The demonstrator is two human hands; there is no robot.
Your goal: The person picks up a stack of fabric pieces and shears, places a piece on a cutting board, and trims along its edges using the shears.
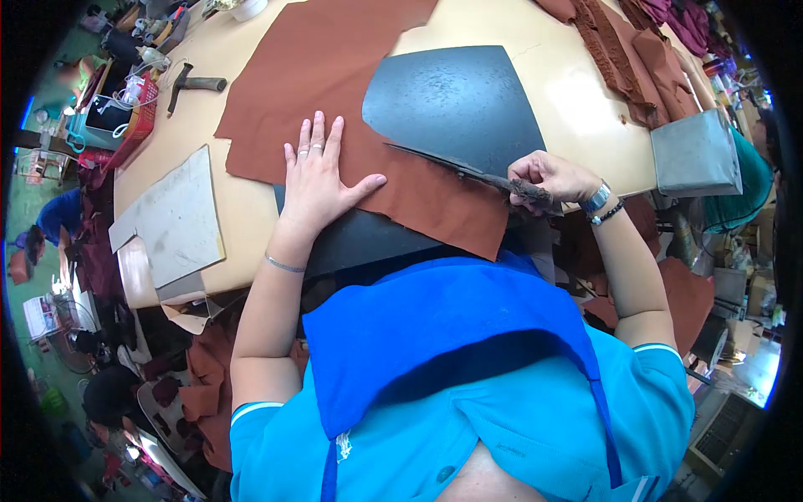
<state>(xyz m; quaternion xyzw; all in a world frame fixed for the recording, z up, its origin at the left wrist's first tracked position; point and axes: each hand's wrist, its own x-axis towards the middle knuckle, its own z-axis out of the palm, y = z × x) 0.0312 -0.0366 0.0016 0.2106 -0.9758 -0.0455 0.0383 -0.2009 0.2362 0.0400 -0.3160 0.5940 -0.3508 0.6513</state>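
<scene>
A large sheet of reddish-brown leather [284,84] lies over a dark cutting mat [456,100] on the table. My left hand [320,180] presses flat on the leather, fingers spread. In my right hand [556,180] is a pair of dark scissors [473,173], fingers wrapped round the handles. The blades point left and lie along the leather's edge beside the bare mat; whether they are parted is hard to make out. The near strip of leather reaches the table's front edge, close to my blue apron [452,309].
A hammer [192,84] and a grey board [171,219] lie on the table [585,92] at left. A red basket [138,121] stands at the left edge. More brown leather [615,67] and a grey metal block [696,153] are at right.
</scene>
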